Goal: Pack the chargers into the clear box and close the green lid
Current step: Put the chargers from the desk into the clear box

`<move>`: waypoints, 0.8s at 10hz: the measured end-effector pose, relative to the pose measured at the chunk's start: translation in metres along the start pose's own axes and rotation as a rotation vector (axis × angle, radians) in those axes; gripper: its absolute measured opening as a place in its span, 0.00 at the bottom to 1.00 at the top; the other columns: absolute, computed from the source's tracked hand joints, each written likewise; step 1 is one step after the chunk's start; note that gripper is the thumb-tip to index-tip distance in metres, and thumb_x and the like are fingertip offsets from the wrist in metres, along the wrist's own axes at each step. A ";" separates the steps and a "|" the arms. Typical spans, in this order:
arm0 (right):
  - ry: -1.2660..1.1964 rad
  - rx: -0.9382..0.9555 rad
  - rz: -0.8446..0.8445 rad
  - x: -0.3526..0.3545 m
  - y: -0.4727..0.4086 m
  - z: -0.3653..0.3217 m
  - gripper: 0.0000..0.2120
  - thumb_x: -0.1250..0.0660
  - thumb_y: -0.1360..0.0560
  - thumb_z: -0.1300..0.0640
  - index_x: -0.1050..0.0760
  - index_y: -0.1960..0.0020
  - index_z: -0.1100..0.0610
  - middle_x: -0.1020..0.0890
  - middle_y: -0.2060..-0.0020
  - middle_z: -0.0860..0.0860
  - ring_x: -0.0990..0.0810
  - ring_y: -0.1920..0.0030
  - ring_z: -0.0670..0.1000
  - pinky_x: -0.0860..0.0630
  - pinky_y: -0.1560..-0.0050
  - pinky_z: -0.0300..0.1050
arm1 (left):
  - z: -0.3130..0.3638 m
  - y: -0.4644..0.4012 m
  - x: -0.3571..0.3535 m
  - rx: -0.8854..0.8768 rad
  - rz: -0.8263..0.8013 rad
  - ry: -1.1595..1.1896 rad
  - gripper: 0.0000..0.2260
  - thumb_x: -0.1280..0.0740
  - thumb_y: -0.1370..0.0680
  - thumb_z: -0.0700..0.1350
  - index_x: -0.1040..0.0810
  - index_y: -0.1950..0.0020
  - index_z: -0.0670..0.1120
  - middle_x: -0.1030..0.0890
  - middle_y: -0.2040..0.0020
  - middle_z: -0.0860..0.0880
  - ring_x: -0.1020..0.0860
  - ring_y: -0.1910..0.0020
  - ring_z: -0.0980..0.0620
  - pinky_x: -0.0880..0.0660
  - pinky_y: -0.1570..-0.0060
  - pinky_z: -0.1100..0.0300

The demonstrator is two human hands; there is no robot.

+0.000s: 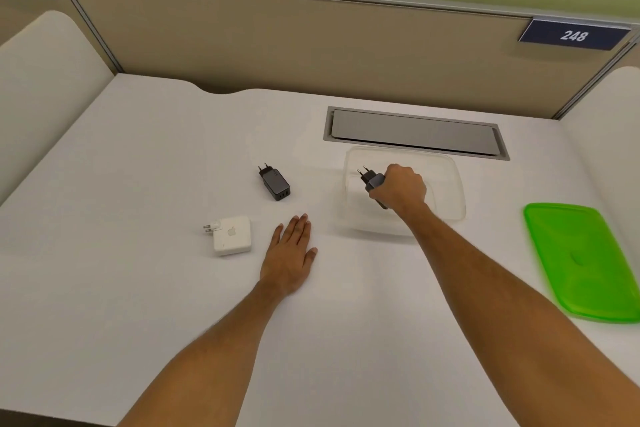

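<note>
The right hand (401, 189) is clenched around a dark charger (372, 182), gripping its body so that the 2 round plug pins stick out to the left of the fist. Hand and charger sit over the clear box (450, 184), toward its left side; whether the charger touches the box floor cannot be told. The box stands open on the white desk (138, 166), just in front of a grey cable hatch (415, 132) set flush into the desktop.

The left hand (289, 253) lies flat on the desk, palm down, fingers stretched out and released, holding nothing. It rests between the white charger and the clear box, touching neither.

2 chargers remain outside the box. A black charger (273, 182) with 2 pins pointing away from the person and a row of ports on its near end lies on the desk left of the box, apart from it. A white square charger (232, 235) with a grey logo on top lies nearer the person, just left of the left hand, its pins pointing left.

The green lid (581, 260) lies flat on the desk to the right of the box, well apart from it, near the desk's right edge.

A beige partition (277, 38) runs along the back of the desk and carries a dark blue label (573, 35) reading 248.
</note>
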State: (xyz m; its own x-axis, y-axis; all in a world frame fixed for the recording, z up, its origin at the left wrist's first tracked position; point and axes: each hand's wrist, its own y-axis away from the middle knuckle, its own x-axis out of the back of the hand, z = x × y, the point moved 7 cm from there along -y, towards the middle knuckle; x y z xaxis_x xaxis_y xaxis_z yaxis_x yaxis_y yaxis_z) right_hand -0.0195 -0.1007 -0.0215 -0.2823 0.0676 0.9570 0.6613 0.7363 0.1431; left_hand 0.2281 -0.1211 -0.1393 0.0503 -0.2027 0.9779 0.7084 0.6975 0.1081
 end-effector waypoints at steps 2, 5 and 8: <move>0.124 -0.011 -0.144 -0.025 -0.015 0.002 0.15 0.29 0.34 0.52 0.32 0.56 0.55 0.31 0.71 0.49 0.24 0.62 0.54 0.32 0.70 0.41 | -0.001 0.000 0.000 0.000 0.003 0.004 0.27 0.55 0.19 0.54 0.55 0.23 0.45 0.54 0.20 0.49 0.56 0.22 0.52 0.58 0.24 0.51; 0.205 -0.012 -0.222 -0.039 -0.021 0.003 0.18 0.28 0.36 0.54 0.26 0.49 0.57 0.27 0.65 0.50 0.24 0.60 0.55 0.29 0.66 0.43 | -0.001 0.000 0.000 0.000 0.012 0.015 0.27 0.55 0.19 0.55 0.54 0.23 0.45 0.54 0.21 0.49 0.56 0.22 0.53 0.60 0.24 0.52; 0.228 -0.064 -0.254 -0.027 -0.018 -0.005 0.19 0.25 0.36 0.48 0.28 0.52 0.56 0.28 0.68 0.50 0.25 0.61 0.54 0.31 0.65 0.43 | 0.000 0.002 0.003 0.002 0.017 0.036 0.27 0.56 0.19 0.55 0.56 0.23 0.45 0.55 0.20 0.49 0.56 0.22 0.52 0.60 0.24 0.52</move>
State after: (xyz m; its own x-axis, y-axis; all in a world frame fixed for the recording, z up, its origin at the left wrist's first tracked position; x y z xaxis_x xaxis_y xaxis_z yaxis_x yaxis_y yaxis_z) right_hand -0.0205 -0.1192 -0.0487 -0.2855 -0.2696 0.9197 0.6340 0.6665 0.3922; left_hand 0.2296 -0.1209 -0.1365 0.0879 -0.2158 0.9725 0.7056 0.7026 0.0921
